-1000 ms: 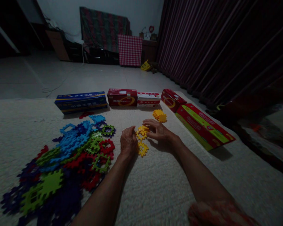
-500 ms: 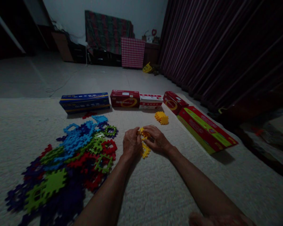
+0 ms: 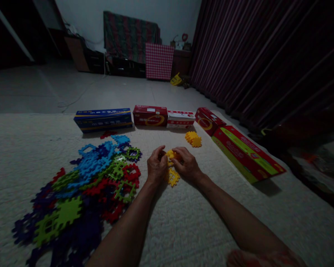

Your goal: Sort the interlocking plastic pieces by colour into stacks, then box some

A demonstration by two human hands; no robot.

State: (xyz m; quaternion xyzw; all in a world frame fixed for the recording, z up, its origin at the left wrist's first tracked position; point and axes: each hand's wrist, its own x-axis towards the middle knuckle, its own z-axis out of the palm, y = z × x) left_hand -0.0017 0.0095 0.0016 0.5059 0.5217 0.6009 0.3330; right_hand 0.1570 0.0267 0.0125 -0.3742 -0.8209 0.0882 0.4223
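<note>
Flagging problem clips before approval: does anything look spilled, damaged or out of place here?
Nothing stands out. The multicoloured heap is untidy but lies apart from the yellow pieces between left hand and right hand; the boxes look intact. Dim light could hide small flaws.

Blocked on the left by a heap of toy pieces (image 3: 93,167), ahead by boxes (image 3: 150,116). Passable over bare mat (image 3: 221,176) between right hand (image 3: 186,163) and long box (image 3: 247,154).

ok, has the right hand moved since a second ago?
Yes: judged against the white-and-red box, the right hand has shifted left and a little closer to the wearer.
</note>
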